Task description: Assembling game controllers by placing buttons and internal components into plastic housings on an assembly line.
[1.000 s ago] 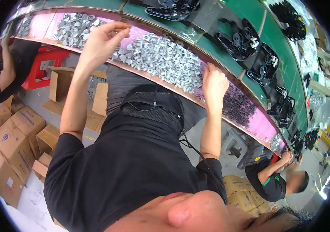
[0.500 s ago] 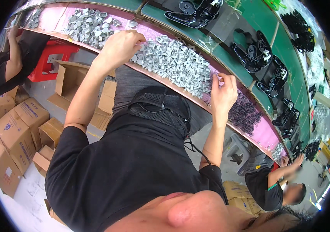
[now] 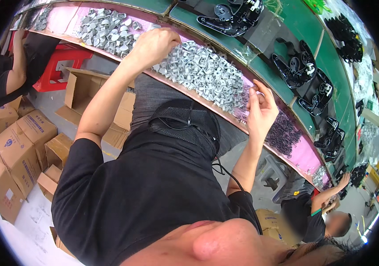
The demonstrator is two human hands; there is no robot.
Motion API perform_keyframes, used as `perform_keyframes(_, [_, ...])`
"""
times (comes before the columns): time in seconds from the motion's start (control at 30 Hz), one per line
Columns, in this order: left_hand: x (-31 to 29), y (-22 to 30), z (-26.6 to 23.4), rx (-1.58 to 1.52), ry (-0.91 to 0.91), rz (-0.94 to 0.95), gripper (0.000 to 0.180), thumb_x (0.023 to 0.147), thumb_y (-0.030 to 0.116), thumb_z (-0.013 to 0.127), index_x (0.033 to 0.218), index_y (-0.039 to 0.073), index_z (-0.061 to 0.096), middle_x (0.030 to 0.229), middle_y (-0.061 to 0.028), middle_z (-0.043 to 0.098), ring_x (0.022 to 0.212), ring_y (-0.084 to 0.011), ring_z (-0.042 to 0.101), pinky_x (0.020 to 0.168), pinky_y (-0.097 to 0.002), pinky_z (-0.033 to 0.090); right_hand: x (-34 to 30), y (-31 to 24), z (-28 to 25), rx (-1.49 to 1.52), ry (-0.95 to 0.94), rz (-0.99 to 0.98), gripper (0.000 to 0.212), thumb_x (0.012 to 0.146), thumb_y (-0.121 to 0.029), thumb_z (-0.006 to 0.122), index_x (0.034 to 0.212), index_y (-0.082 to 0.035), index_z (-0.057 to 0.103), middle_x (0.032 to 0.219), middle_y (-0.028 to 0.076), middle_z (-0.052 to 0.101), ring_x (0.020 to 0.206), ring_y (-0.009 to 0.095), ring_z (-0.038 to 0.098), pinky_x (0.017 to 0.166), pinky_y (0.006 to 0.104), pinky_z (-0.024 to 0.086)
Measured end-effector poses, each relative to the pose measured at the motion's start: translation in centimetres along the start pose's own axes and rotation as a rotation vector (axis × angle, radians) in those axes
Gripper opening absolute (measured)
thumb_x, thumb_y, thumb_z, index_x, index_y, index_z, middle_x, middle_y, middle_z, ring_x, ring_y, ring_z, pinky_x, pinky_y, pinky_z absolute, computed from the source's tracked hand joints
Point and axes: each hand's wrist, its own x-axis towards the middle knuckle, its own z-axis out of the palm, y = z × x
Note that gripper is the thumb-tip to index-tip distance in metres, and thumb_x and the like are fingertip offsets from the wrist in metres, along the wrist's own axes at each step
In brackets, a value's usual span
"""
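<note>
My left hand [image 3: 156,48] is over the left end of a heap of small grey metal parts [image 3: 205,75]. Its fingers are bent and pressed together, and whatever they hold is hidden. Just past the heap's right end, my right hand [image 3: 262,110] is raised with thumb and forefinger brought close in a pinch. Anything between those tips is too small to make out. Beside the right hand lies a pile of tiny dark rings or springs [image 3: 283,135]. A second heap of larger grey metal pieces [image 3: 106,33] lies left of my left hand.
A pink-lined ledge [image 3: 313,155] carries the heaps. Beyond it, black mechanical assemblies [image 3: 296,71] stand along a green belt [image 3: 267,66]. Cardboard boxes [image 3: 18,144] and a red stool [image 3: 61,66] are at the left. Co-workers sit at far left and lower right [image 3: 302,215].
My left hand has moved right and slightly up over the grey parts. The right hand has shifted a little right, its fingers lifted. Black assemblies on the belt have moved slightly right.
</note>
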Motion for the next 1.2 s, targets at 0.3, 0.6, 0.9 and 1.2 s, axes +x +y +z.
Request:
perform_keyframes(0.3, [-0.2,-1.4,-0.1,0.015,0.146,0.082,0.024,0.096,0.018,0.066,0.115,0.006,0.074,0.107,-0.0155,0.073,0.095,-0.0382,0.070,0.081,-0.0462,0.056,0.6,-0.5,0.5,0.418,-0.084,0.165,0.028,0.096,0.004,0.071,0.123,0.006,0.067,0.096,0.006,0.070,0.066,0.006,0.059,0.057,0.0198,0.044])
perform_keyframes(0.6, [0.2,-1.5,-1.0,0.231,-0.039,0.123,0.028,0.092,0.017,0.070,0.119,0.008,0.074,0.107,-0.0132,0.074,0.094,-0.0351,0.071,0.078,-0.0447,0.058,0.5,-0.4,1.0,0.422,-0.110,0.155,0.028,0.096,0.003,0.070,0.123,0.006,0.067,0.097,0.008,0.071,0.066,0.008,0.060,0.058,0.0209,0.047])
perform_keyframes(0.9, [-1.3,-0.4,-2.1,-0.340,0.064,-0.051,0.020,0.099,0.016,0.070,0.112,0.001,0.070,0.097,-0.0106,0.075,0.077,-0.0204,0.072,0.069,-0.0340,0.057,1.1,-1.1,2.7,0.648,-0.134,0.237,0.026,0.098,-0.001,0.068,0.124,0.005,0.067,0.099,0.014,0.074,0.065,0.012,0.064,0.059,0.0267,0.055])
perform_keyframes(1.2, [-4.8,6.9,-1.8,-1.114,0.071,-0.118,0.016,0.092,0.008,0.079,0.105,0.003,0.072,0.095,0.0008,0.073,0.075,-0.0059,0.064,0.061,-0.0214,0.047,1.8,-1.2,9.0,0.869,-0.248,0.347,0.025,0.099,-0.006,0.070,0.121,0.005,0.070,0.099,0.017,0.076,0.068,0.014,0.067,0.063,0.0289,0.058])
